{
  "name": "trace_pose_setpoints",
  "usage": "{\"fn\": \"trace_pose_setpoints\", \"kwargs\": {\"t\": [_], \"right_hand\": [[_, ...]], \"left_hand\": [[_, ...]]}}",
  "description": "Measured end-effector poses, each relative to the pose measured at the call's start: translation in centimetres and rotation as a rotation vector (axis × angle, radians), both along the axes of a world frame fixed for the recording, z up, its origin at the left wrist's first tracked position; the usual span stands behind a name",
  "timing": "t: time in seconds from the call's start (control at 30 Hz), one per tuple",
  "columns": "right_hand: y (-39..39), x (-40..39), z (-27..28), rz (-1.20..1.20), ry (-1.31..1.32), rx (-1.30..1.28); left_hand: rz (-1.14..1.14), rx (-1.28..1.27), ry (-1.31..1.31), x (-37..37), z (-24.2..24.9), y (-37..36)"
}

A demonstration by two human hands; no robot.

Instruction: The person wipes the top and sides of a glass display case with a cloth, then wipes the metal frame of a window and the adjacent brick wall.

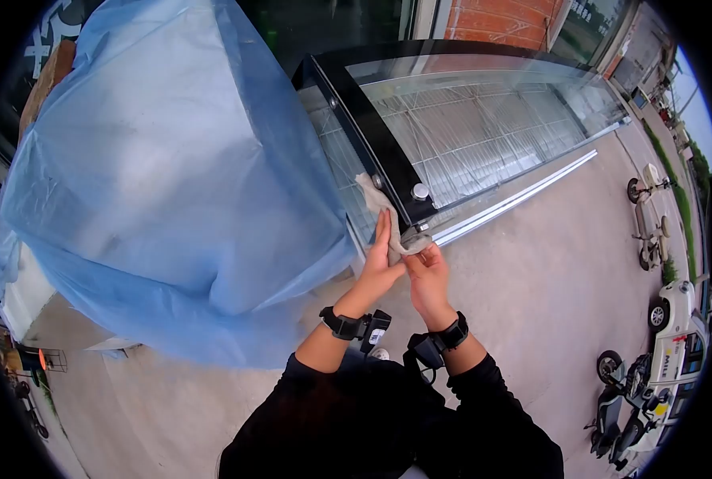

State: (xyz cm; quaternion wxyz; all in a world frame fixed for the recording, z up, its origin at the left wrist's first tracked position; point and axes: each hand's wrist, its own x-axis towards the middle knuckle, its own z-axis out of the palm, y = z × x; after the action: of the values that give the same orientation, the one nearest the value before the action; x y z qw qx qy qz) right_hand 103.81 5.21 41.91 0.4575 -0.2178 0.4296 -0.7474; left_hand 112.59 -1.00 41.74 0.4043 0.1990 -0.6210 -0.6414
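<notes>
A pale cloth [396, 231] lies against the near corner of a glass display case with a black frame [376, 132]. My left hand [378, 259] presses the cloth to the side of that corner, its fingers together and pointing up. Pinched between the fingers of my right hand [430, 279] is the cloth's lower right end, just below the corner. A round silver fitting [420, 191] sits on the frame above my hands. Inside the glass, wire racks [483, 128] are visible.
Blue plastic sheeting [156, 160] covers a large object close on the left. A silver rail [515, 195] runs along the case's lower edge. Scooters [619, 407] and a white vehicle [679, 351] stand at the right, on the concrete ground [531, 319].
</notes>
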Motion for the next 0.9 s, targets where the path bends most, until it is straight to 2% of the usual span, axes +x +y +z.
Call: {"fn": "trace_pose_setpoints", "kwargs": {"t": [0.07,0.13,0.17,0.27,0.33,0.43,0.47,0.57,0.67,0.7,0.77,0.83,0.9], "right_hand": [[-0.2,-0.4,-2.0,0.025,0.063,0.022],[-0.5,0.3,-3.7,-0.168,0.231,0.086],[-0.2,0.4,-3.8,-0.162,0.232,0.078],[-0.3,0.6,-2.7,-0.191,0.228,0.047],[-0.2,0.9,-2.0,-0.19,0.242,-0.023],[-0.5,1.9,-0.8,-0.183,0.254,-0.016],[-0.9,2.2,-1.0,-0.2,0.258,-0.017],[-2.5,3.2,-1.5,-0.344,0.325,-0.029],[-4.0,4.4,-1.6,-0.604,0.425,0.149],[-4.5,4.8,-2.1,-0.62,0.429,0.176],[-5.4,5.1,-3.7,-0.835,0.632,0.228],[-5.6,5.6,-4.5,-0.889,0.723,0.274],[-5.4,6.0,-5.0,-0.888,1.291,0.3]], "left_hand": [[0.069,-0.108,-0.053,-0.4,-0.1,0.6],[0.134,-0.144,-0.115,-0.6,-0.7,1.4],[0.141,-0.151,-0.113,-0.6,-1.2,1.4],[0.083,-0.081,-0.087,-0.7,-1.7,0.1],[-0.046,0.198,0.045,-0.6,-1.2,-0.5],[-0.045,0.138,-0.01,-0.3,-0.9,-2.0],[-0.101,0.261,0.026,-0.2,-1.4,-2.8],[-0.174,0.317,0.12,0.0,-0.9,-4.8],[-0.244,0.364,0.222,-0.3,-1.5,-7.1],[-0.263,0.385,0.246,-0.3,-1.7,-7.6],[-0.28,0.402,0.21,-0.3,-2.8,-8.3],[-0.274,0.263,0.205,-0.7,-5.0,-8.9],[-0.269,0.231,0.128,-1.3,-8.5,-9.3]]}}
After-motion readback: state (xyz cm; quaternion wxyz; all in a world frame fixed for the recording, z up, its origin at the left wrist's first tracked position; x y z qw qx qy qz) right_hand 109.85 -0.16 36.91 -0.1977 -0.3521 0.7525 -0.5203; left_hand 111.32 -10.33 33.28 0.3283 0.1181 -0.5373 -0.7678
